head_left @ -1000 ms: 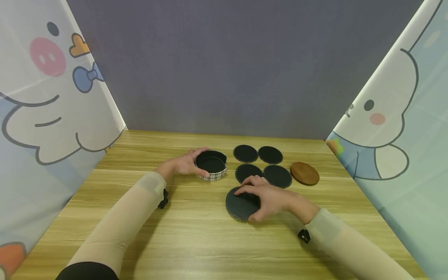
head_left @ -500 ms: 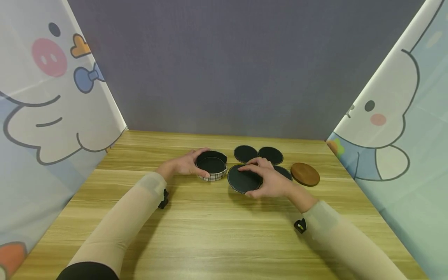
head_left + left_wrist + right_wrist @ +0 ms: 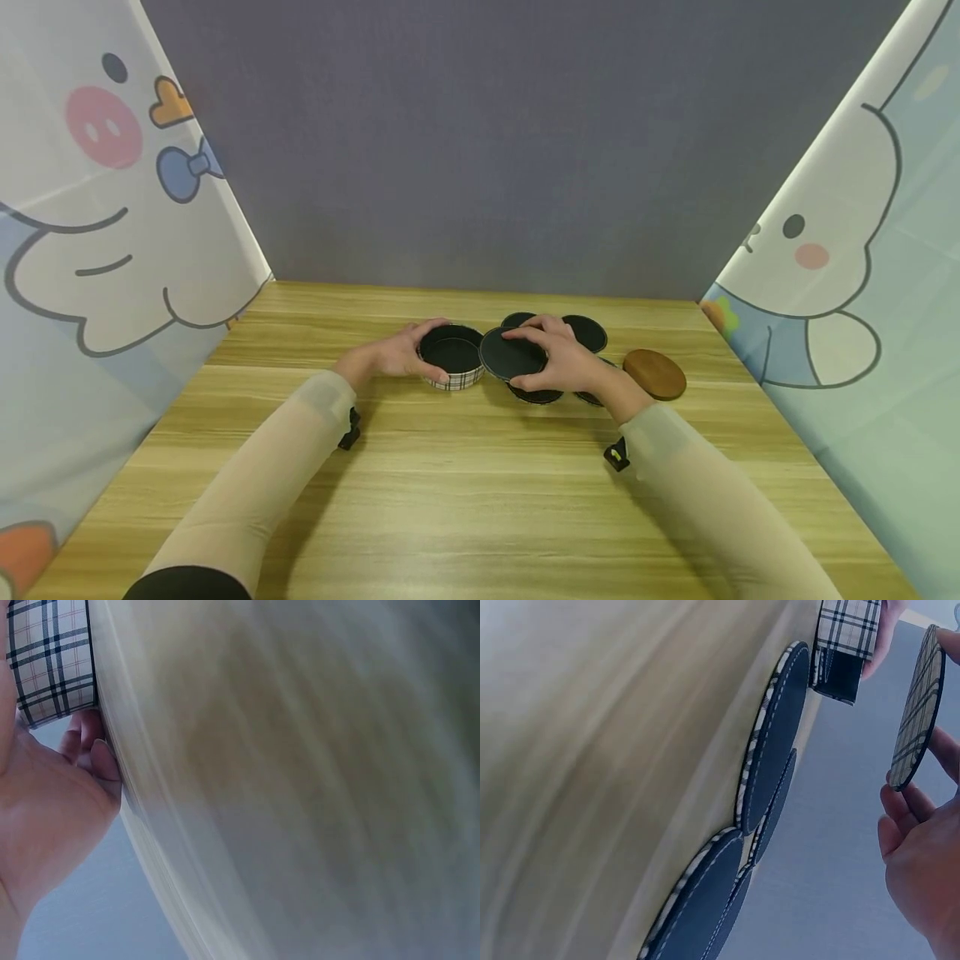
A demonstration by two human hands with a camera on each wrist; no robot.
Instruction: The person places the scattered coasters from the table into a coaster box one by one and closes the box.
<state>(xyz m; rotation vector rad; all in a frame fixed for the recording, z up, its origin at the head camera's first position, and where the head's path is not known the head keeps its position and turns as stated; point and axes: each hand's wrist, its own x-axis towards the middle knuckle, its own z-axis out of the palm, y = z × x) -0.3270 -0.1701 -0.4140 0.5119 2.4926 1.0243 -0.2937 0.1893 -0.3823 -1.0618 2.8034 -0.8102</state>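
Observation:
My left hand (image 3: 397, 352) grips the round coaster holder (image 3: 459, 382) on the table, thumb at the near wall and fingers at the far side. The holder is black inside and plaid outside; the right wrist view shows a gap in its wall. Between thumb and fingers, my right hand (image 3: 566, 362) pinches a round black coaster (image 3: 510, 354) by its edge. That coaster is raised off the table, just right of the holder, and its plaid underside (image 3: 919, 709) shows in the right wrist view. Below and behind it lie several black coasters (image 3: 588, 332), partly hidden by the hand.
A brown wooden-looking disc (image 3: 654, 374) lies right of the coasters. The wood-grain table (image 3: 420, 492) meets a grey panel (image 3: 480, 150) at the back. Cartoon-printed cloth walls (image 3: 832, 250) stand on either side.
My right hand has lifted the coaster from the near part of the table and carried it away from me, slightly left, towards the holder. The left hand stays on the holder.

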